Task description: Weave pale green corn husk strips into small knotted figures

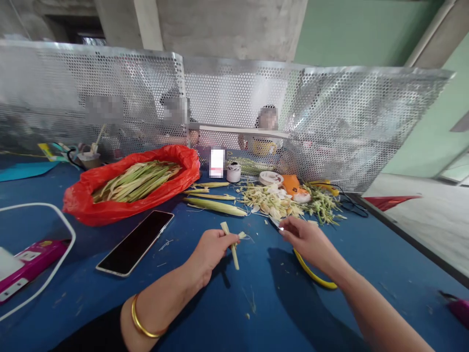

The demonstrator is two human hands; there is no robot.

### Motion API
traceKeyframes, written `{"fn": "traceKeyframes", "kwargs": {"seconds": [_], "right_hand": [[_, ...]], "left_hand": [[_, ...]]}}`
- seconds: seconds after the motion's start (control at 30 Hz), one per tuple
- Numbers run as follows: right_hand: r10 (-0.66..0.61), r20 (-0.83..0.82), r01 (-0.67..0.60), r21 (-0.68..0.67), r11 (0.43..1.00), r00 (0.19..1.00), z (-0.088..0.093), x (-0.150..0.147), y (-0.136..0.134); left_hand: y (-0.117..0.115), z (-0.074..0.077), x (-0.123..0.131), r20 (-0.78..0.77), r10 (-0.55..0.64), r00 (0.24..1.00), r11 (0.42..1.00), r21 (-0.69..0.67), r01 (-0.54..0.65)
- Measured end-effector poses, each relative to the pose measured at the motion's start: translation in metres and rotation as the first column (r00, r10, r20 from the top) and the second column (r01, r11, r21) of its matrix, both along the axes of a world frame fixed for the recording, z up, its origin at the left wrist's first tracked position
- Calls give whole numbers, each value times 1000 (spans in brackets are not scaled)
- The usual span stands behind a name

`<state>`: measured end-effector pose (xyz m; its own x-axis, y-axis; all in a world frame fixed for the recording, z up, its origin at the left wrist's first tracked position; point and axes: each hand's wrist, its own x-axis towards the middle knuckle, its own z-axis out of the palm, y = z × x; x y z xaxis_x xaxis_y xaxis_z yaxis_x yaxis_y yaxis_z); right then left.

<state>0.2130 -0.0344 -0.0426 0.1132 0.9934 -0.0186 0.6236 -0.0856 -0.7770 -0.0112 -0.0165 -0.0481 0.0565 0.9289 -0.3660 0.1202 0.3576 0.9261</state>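
My left hand (209, 250), with a gold bangle on the wrist, is closed round a short pale stalk piece (231, 245) held upright over the blue table (267, 303). My right hand (307, 238) is closed on a small knife with a yellow handle (311, 272); its blade tip (275, 223) points left toward the stalk. Several whole green-yellow stalks (214, 205) lie just beyond my hands. A heap of peelings (273, 200) lies behind my right hand.
A red bag (110, 208) full of peeled strips sits at the left, with a black phone (136, 242) in front of it. A pink box (29, 261) lies far left. A perforated metal screen (234, 98) walls off the back; people sit behind it.
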Motion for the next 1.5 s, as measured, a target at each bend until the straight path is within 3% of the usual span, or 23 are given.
{"fn": "traceKeyframes", "kwargs": {"seconds": [0.1,0.2,0.33,0.5,0.6,0.67,0.73,0.8,0.87,0.93,1.13,1.33,1.5], "right_hand": [[-22,366,34,-24,999,930,4,27,-8],[74,651,34,-153,988,755,-4,40,-15],[168,752,15,-230,973,638,-16,41,-11],[191,767,-4,-238,971,613,-15,42,-5],[176,749,-12,-219,976,638,-10,44,-5],[173,662,-81,-167,983,730,-9,45,-7],[196,434,-176,-87,981,879,-9,44,-8],[230,138,-227,-38,973,963,-10,39,-10],[247,-53,-250,-49,967,967,-9,30,-14],[278,-114,-286,-59,956,954,-6,20,-19],[436,-74,-442,-139,886,897,11,-4,-37],[363,-34,-362,-192,912,931,9,-14,-38],[386,-106,-399,-196,895,917,10,-14,-39]], "left_hand": [[3,0,-2,20,58,998,998,-11,-58],[4,0,-2,25,70,997,998,-11,-70],[4,-3,-3,35,70,997,997,-19,-69],[7,-7,-6,76,67,995,998,-24,-66],[8,-6,-7,111,71,991,997,-36,-67],[8,-6,-8,142,67,988,997,-44,-61],[8,-6,-8,174,62,983,997,-53,-54],[9,-6,-10,202,60,978,996,-69,-47],[10,-7,-11,223,64,973,995,-90,-45],[12,-7,-13,237,67,969,993,-106,-43],[14,-7,-13,230,86,969,995,-62,-73],[10,-5,-10,231,75,970,997,17,-81],[10,-7,-9,260,88,961,994,38,-102]]}}
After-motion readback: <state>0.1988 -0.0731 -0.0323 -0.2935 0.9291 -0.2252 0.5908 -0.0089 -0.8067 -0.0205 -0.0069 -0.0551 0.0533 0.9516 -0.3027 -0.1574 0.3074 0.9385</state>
